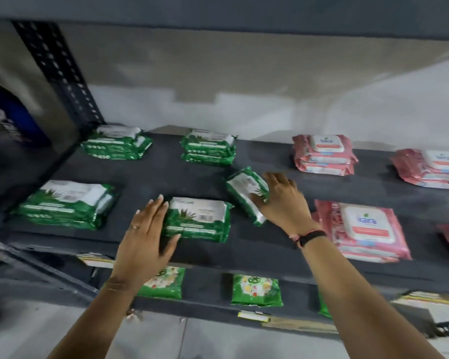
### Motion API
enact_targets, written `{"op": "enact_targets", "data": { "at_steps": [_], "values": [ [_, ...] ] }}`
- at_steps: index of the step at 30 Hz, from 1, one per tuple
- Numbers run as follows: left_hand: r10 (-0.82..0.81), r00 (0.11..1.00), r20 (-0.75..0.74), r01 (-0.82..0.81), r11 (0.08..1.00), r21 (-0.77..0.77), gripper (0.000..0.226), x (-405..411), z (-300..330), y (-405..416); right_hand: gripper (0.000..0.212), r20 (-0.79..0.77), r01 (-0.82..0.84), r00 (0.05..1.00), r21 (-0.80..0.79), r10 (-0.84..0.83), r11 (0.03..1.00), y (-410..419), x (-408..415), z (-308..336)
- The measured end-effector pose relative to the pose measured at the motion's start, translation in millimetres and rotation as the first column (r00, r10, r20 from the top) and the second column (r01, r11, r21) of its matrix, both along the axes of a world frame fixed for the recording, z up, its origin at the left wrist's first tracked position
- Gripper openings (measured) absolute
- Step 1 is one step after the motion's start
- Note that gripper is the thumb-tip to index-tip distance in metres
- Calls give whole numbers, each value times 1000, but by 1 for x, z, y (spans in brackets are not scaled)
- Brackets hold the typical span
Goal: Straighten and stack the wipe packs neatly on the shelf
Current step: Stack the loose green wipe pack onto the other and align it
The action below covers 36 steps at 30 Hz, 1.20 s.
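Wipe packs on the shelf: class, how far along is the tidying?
Done: the back green stacks and the pink stack sit squared. In hand: the right hand grips a tilted green pack, while the left hand steadies the front green stack. Left: laying that pack flat on a stack.

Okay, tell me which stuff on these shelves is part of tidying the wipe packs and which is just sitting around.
Part of the job:
skewed green pack in right hand
green stack under left hand
other green stacks
pink stacks
shelf

Just lying about:
lower-shelf green packets
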State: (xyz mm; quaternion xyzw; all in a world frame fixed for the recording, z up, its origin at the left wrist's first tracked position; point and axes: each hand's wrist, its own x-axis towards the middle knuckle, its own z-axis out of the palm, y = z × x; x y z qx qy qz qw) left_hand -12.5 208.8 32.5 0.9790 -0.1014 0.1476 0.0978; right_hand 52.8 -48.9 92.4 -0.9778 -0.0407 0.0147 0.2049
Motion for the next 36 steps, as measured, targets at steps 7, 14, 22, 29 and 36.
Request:
{"op": "enact_targets", "data": {
  "at_steps": [7, 14, 22, 29, 36],
  "values": [
    [-83, 978, -191, 97, 993, 62, 91, 18, -28, 51, 59, -131, 155, 980, 29, -150, 987, 24, 18, -24],
    [-103, 975, -197, 109, 994, 19, 89, 22, -33, 49, 56, 57, 60, 996, 160, -70, 985, 33, 8, -1],
    [-148, 968, -203, 139, 989, -59, 86, 21, -34, 51, 60, -30, -480, 877, 24, 480, 877, 86, -7, 8],
    [-165, 967, -196, 149, 985, -91, 83, 21, -34, 50, 65, -166, -513, 851, -68, 498, 855, 91, -7, 4],
    [-160, 966, -201, 151, 987, -61, 85, 22, -38, 52, 46, -122, -500, 866, -183, 485, 846, 95, -18, 11]
  ]
}}
